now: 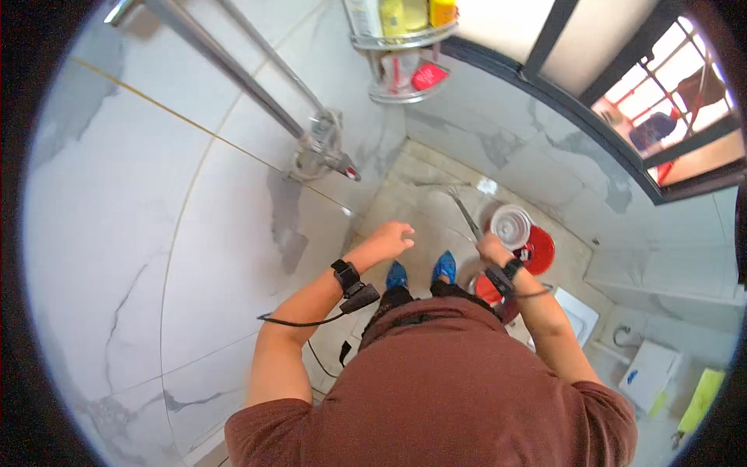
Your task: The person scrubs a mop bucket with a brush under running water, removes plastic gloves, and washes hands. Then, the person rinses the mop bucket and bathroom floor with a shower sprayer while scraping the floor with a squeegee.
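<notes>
My right hand (494, 249) is wrapped round the dark handle of what looks like a floor squeegee (465, 215). Its thin, wide head lies on the wet-looking floor tiles ahead of my feet. Near the marbled wall, my left hand (391, 240) hangs in the air with loosely bent fingers, thumb apart, and nothing in it. A grey-white basin (511, 226) sits just beyond my right hand, over a red bucket (542, 251). Another red container (488, 289) stands by my right foot, partly hidden by my arm.
Blue shoe covers (444, 267) are on my feet. A chrome shower fitting (317, 148) juts from the left wall. A corner shelf (405, 37) holds several bottles. On the right are a dark-framed window (580, 97), a white box (650, 375) and a green cloth (702, 401).
</notes>
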A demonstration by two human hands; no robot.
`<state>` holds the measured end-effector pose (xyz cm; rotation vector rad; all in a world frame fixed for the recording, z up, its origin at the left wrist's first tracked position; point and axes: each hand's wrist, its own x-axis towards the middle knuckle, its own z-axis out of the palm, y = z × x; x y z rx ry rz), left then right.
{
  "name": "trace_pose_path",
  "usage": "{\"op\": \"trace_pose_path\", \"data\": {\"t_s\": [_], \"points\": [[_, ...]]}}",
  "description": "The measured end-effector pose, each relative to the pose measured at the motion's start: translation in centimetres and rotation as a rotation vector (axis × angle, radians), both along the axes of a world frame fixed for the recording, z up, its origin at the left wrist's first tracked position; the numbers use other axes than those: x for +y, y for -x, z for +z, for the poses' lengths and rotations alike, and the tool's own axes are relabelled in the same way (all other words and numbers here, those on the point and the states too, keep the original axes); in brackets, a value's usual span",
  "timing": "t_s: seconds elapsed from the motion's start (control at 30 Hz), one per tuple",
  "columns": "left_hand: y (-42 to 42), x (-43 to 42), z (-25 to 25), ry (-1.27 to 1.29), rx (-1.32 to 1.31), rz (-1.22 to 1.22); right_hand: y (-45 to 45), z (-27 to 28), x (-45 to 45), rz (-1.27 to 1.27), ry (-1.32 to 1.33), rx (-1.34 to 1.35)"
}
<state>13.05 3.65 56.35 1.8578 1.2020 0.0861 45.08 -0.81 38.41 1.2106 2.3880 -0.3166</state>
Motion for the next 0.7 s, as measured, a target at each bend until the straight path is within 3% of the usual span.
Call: {"op": "trace_pose_path", "data": {"t_s": [0.03, 0.07, 0.13, 0.23, 0.27, 0.33, 0.4, 0.53, 0.57, 0.67, 0.7], "points": [[1.0, 1.0, 0.6, 0.011, -0.031, 0.051, -1.0, -3.6, -1.0, -0.296, 0.003, 0.28], [2.1, 2.2, 1.0, 0.013, -0.061, 0.1, -2.2, 0.2, -1.6, -1.043, 0.415, 0.669], [4.6, 4.8, 1.9, -0.028, -0.078, 0.195, -1.8, 2.7, -1.9, -0.91, 0.311, 0.417], [7.2, 7.1, 7.1, -0.133, -0.167, 0.312, -5.0, -7.6, -3.1, -0.032, -0.027, 0.258], [7.6, 8.1, 9.2, -0.146, -0.225, 0.341, -3.7, 0.2, -2.8, -0.347, 0.093, 0.451], [8.6, 10.0, 12.4, -0.216, -0.294, 0.378, -2.9, 0.6, -2.2, -0.813, 0.422, 0.485], [9.0, 10.9, 15.3, -0.327, -0.356, 0.415, -1.8, 5.3, -1.6, -1.122, 0.599, 0.595], [9.4, 11.9, 23.0, -0.616, -0.429, 0.508, -1.5, 6.5, -1.2, -1.17, 0.591, 0.594], [9.2, 12.2, 25.1, -0.678, -0.438, 0.531, -2.2, 3.0, -0.7, -0.889, 0.504, 0.44], [9.1, 12.9, 30.9, -0.964, -0.619, 0.545, -1.9, 5.9, -0.5, -1.129, 0.619, 0.61], [8.7, 12.8, 33.4, -1.179, -0.535, 0.535, -2.3, 4.6, -0.5, -1.139, 0.608, 0.649]]}}
